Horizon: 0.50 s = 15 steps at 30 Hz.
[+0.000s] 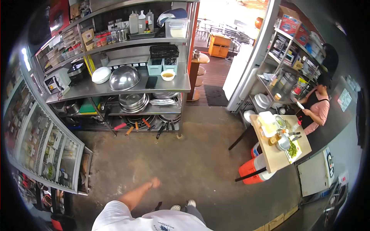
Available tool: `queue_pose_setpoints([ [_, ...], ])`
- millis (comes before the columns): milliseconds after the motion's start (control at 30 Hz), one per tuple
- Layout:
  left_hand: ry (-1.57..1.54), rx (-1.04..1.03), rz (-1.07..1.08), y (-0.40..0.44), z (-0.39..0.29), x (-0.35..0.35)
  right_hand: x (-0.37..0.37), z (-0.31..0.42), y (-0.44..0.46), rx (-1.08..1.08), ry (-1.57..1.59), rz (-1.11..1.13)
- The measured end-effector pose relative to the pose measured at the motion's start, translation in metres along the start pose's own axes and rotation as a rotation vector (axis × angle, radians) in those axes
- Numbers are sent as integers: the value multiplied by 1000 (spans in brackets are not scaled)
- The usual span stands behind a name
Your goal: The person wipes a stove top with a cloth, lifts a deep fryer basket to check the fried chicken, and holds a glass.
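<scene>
Head view: left hand seemingly empty, closure indeterminate; right hand unseen. Nearest black pan handle: judged rigid, best held mid-length.

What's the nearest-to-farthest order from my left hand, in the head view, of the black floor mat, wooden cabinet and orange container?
From your left hand:
1. Orange container, to the right, under the table.
2. Black floor mat, ahead and to the right.
3. Wooden cabinet, ahead, beyond the mat.
</scene>
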<state>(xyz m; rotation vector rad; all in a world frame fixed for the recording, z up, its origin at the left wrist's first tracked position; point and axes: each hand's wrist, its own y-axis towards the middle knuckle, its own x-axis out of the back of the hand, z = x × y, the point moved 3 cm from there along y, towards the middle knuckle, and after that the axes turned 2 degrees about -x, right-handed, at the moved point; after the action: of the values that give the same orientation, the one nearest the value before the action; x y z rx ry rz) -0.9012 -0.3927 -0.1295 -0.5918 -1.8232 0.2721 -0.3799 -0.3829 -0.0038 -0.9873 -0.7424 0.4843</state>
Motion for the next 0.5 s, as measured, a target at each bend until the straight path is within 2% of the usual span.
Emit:
queue_pose_setpoints([
  [33, -189, 341, -328, 9, 30, 51, 5, 15, 14, 1, 5, -4],
  [67, -476, 590, -493, -7, 26, 154, 8, 31, 29, 3, 12, -6],
  [100, -475, 718, -736, -13, 34, 228, 11, 49, 43, 1, 16, -7],
  [133, -397, 739, -863, -8, 59, 280, 13, 65, 57, -1, 20, -4],
  [200, -478, 679, -1303, 8, 121, 357, 18, 106, 87, -3, 20, 7],
  [267, -386, 778, -1367, 17, 166, 431, 21, 148, 120, -4, 10, 19],
  [333, -347, 893, -1330, 28, 216, 483, 18, 192, 156, -6, -2, 43],
  [400, -333, 947, -1310, 40, 254, 515, 17, 236, 185, -3, -12, 59],
  [467, -434, 1113, -1198, 53, 290, 534, 19, 282, 205, 20, -10, 73],
  [500, -436, 1111, -1189, 60, 305, 544, 22, 304, 212, 42, 4, 71],
])
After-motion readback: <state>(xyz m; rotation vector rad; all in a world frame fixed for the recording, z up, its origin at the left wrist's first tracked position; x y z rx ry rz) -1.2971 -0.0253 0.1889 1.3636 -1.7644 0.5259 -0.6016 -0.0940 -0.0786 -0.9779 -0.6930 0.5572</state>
